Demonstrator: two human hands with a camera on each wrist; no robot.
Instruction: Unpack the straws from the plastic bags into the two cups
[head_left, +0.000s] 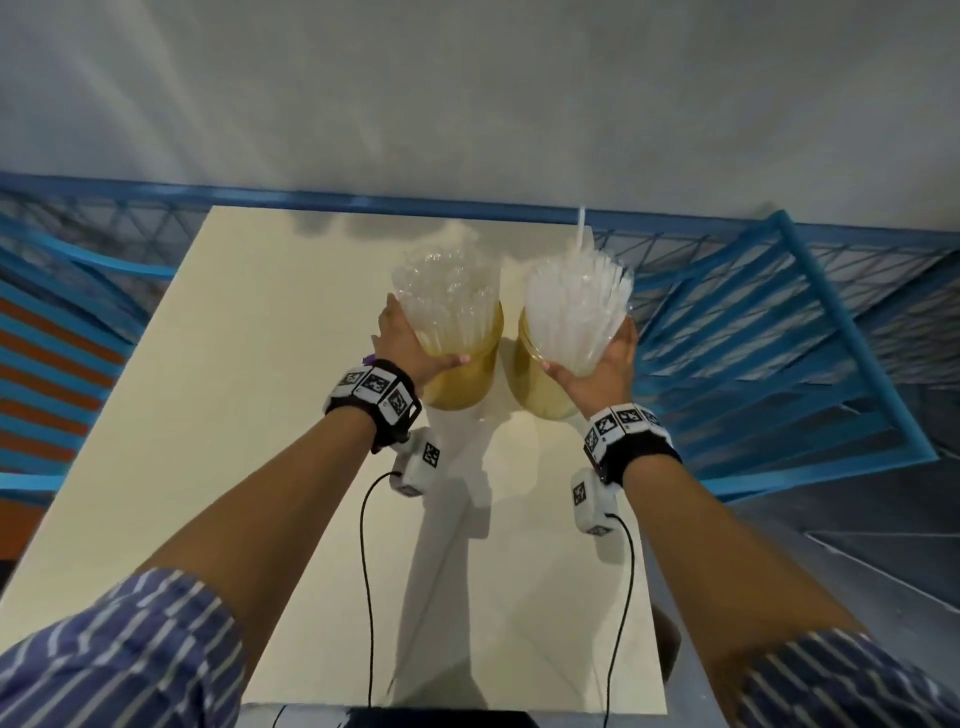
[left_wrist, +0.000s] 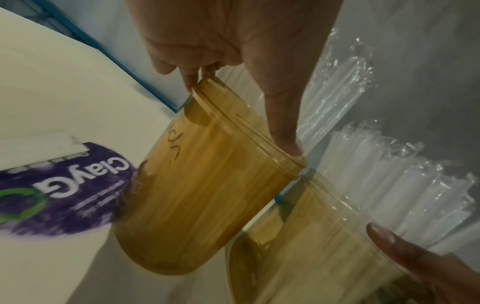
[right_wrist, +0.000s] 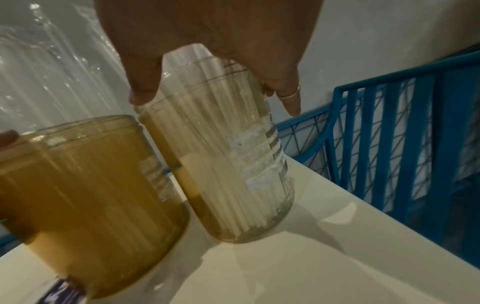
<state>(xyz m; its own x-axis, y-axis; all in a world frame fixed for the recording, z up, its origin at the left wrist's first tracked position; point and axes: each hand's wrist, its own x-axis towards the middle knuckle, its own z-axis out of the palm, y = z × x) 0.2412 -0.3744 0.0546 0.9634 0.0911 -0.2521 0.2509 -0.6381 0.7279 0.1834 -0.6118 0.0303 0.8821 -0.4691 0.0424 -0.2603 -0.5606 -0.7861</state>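
Both cups stand side by side on the table (head_left: 260, 364). The left hand (head_left: 410, 345) holds the left cup (head_left: 465, 371) at its rim and the right hand (head_left: 605, 366) holds the right cup (head_left: 540, 387), each full of straws (head_left: 576, 306). The bundles rise high above the rims, so I think a quick push could tip a cup, or the one raised straw (head_left: 580, 228) may fall out.

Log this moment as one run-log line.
left hand: grips left cup | right hand: grips right cup | straws: in both | table

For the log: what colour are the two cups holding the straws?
Translucent amber-yellow cups, clearest in the left wrist view.
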